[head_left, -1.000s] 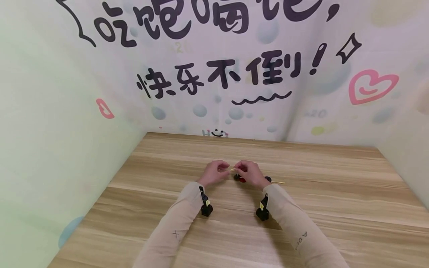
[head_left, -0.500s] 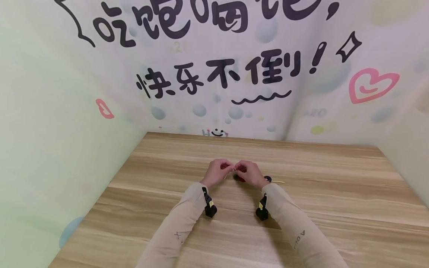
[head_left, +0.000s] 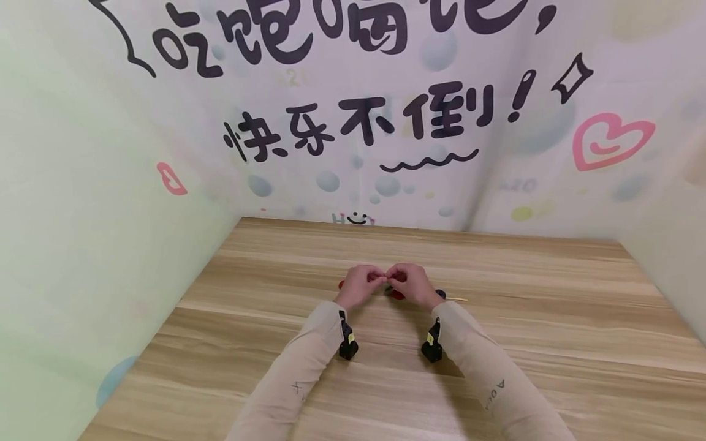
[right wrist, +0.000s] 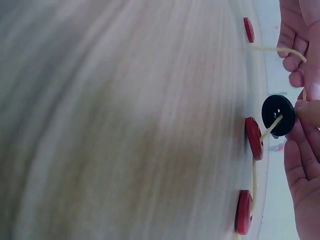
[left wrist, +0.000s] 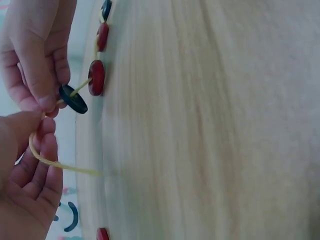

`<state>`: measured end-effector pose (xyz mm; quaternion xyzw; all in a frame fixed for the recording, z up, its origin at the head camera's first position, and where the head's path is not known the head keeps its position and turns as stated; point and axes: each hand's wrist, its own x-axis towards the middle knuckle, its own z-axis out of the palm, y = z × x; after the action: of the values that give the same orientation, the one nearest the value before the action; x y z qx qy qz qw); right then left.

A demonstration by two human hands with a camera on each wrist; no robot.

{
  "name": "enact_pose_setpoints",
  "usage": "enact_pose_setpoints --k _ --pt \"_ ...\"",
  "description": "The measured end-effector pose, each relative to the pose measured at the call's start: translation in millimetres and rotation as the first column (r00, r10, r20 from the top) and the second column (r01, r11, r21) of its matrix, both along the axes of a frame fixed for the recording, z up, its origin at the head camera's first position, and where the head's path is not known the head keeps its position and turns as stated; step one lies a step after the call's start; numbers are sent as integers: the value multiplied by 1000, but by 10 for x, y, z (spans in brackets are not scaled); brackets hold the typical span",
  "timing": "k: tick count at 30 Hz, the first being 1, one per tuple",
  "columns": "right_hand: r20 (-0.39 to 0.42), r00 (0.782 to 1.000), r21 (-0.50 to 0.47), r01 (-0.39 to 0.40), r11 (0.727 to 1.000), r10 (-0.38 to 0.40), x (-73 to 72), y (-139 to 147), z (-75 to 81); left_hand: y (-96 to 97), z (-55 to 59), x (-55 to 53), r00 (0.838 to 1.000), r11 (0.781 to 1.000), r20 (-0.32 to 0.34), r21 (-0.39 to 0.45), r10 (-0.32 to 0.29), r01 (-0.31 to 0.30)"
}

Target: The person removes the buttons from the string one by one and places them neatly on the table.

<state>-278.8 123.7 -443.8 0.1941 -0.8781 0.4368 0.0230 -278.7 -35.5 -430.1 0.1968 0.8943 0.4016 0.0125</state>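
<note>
My left hand [head_left: 360,289] and right hand [head_left: 412,285] meet at the fingertips over the table. In the left wrist view a yellow cord [left wrist: 44,159] is pinched between my left thumb and finger, its free end hanging past them. My right thumb and finger pinch the same cord close behind a dark button [left wrist: 73,99], which is threaded on it and tilted. Beyond that button the cord runs through a red button [left wrist: 97,78], a smaller-looking red one [left wrist: 102,37] and a dark one [left wrist: 106,10]. My palms hide most of this in the head view.
A loose red button [head_left: 341,284] lies left of my left hand on the wooden table [head_left: 276,257]. Right of my right wrist are a dark button [head_left: 440,294] and the cord's other tail [head_left: 456,299]. A printed cloth wall [head_left: 331,184] stands behind the table.
My left hand has moved right, from apart to touching my right fingertips, and now pinches the cord there. The loose red button has come into view beside it. My right hand has barely moved.
</note>
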Motion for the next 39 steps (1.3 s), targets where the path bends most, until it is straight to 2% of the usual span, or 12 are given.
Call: enact_pose_setpoints --k 2,5,8,12,15,20,27,33,39 --pt "2 1000 -4 2 1000 -2 5 4 3 13 -2 5 999 999 -44 -43 -1 -1" --pt "13 1000 1 18 1000 -18 22 23 13 23 2 17 997 995 -74 -102 -7 -1" --pt "30 999 35 30 999 -31 37 47 22 32 3 24 998 992 -57 -126 3 -11" --pt "38 999 115 -4 993 -1 37 78 -5 40 12 32 998 992 -25 -116 50 -53" --pt "37 999 150 -25 988 20 27 106 -49 44 11 35 997 994 -29 -87 67 -69" --pt "35 999 163 -5 987 0 13 142 -86 64 1 38 997 997 -32 -25 73 -73" --pt "27 999 185 22 982 -28 10 117 -68 110 25 44 998 998 10 20 65 -65" --pt "-15 999 148 44 988 -42 26 104 -69 97 20 52 998 997 16 43 57 -58" --pt "-119 991 91 68 993 -57 20 115 -81 47 -29 46 997 997 16 34 70 -70"
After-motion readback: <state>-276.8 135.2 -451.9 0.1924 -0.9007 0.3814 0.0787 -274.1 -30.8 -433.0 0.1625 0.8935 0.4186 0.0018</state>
